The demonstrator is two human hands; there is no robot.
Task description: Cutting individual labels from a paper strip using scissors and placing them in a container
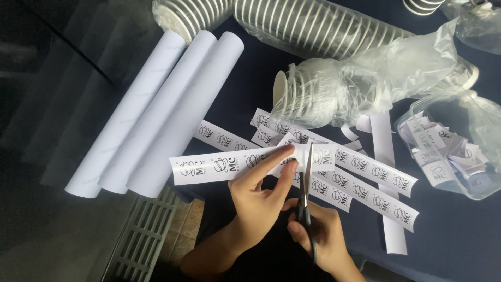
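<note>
Both hands are busy over the dark blue table (459, 230): left hand (261, 196) is pinching a long white printed paper strip (229, 166) between thumb and fingers, holding it up flat, and right hand (318, 235) is wrapped through the handles of a pair of scissors (307, 193) with the blades pointing up and parted around the strip just right of the left fingertips. Looks to me like the cutting step, snipping one logo piece off the end of the strip. I'd say the next bit needs the blades closed square across the gap between two prints while the left fingers stay just clear of the edge, otherwise the cut goes crooked or clips a print. Taking the held strip as the reference: more printed strips (376, 188) lie just right of it and below, three white paper rolls (156, 115) sit to its left, sleeves of stacked paper cups in plastic bags (334, 89) are above it, and a clear plastic tub (485, 190) with small cut pieces (443, 151) is well off to its right.
</note>
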